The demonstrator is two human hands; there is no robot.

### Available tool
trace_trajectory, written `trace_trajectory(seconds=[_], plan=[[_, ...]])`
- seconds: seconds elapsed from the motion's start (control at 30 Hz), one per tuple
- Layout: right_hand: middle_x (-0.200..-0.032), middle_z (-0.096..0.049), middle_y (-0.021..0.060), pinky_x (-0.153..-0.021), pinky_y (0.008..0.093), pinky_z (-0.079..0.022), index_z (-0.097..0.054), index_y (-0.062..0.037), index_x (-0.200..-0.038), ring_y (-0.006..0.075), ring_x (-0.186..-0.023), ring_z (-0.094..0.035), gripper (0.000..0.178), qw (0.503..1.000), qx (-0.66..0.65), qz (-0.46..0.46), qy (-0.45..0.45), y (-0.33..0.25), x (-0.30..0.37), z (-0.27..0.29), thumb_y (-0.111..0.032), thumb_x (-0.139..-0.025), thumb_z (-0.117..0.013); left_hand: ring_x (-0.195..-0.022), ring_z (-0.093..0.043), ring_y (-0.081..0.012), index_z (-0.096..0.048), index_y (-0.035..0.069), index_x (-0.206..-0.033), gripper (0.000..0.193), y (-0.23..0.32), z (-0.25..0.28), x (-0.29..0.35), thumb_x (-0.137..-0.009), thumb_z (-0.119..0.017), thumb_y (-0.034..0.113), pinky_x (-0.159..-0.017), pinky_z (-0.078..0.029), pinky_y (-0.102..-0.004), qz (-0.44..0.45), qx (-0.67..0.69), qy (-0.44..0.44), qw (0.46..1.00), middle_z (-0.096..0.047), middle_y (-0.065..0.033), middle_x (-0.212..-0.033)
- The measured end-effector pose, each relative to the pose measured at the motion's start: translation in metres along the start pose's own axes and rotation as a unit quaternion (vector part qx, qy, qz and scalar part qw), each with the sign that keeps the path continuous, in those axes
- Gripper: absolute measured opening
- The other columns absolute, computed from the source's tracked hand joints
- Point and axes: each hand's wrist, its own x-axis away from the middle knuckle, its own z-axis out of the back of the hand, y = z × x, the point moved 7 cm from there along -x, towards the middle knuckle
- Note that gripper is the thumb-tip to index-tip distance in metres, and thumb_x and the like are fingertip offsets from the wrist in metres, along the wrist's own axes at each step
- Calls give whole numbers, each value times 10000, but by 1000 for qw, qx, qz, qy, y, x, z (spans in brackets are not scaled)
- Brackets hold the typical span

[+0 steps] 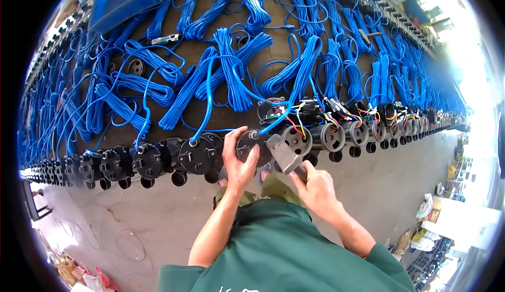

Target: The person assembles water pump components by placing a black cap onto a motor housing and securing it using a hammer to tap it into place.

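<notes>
At the table's near edge, my left hand (240,161) grips a round black pump-like housing (254,147), thumb and fingers around its lidded end. A thick blue cable rises from a fitting on that lid. My right hand (319,188) is closed on the handle of a mallet (284,155) with a grey block-shaped head. The mallet head overlaps the right side of the housing in view; whether it touches cannot be told. Just right stands an open black housing (297,140) with coloured wires coming out. To the left is a lidded black housing (201,155) with its own blue cable.
Bundles of blue cable (231,71) cover the brown tabletop (181,114). Rows of black housings line the near edge both ways, open ones with loose wires on the right. A blue bin (126,2) stands far left. Below lies the grey floor (131,208).
</notes>
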Motion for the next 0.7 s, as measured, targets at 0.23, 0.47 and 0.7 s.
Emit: trace_trajectory(seconds=[0.23, 0.47, 0.7], plan=[[-683, -566, -1, -558, 278, -396, -619, 8, -920, 85, -618, -470, 282, 984, -174, 26, -34, -63, 4, 72, -241, -1029, -694, -1342, -528, -358, -458, 21, -1506, 1103, 10, 12, 5, -619, -994, 398, -1125, -420, -468, -159, -47, -16, 986, -513, -173, -1505], [-863, -710, 275, -757, 502, -550, -676, -10, -1096, 460, -892, -710, 352, 982, 27, -58, -175, -54, -21, -18, -352, -1015, -651, -1217, -573, -380, -582, 76, -1325, 965, -7, 17, 0, -478, -999, 275, -1075, -452, -488, -148, -90, -13, 985, -614, -144, -1297], [-637, -548, -26, -514, 273, -391, -588, -34, -825, 61, -576, -494, 404, 983, -176, 44, -15, -78, -5, 71, -364, -1043, -672, -1211, -603, -370, -567, 84, -1353, 980, -2, 18, 6, -500, -1001, 296, -1075, -465, -487, -144, -116, 1, 983, -630, -136, -1300]])
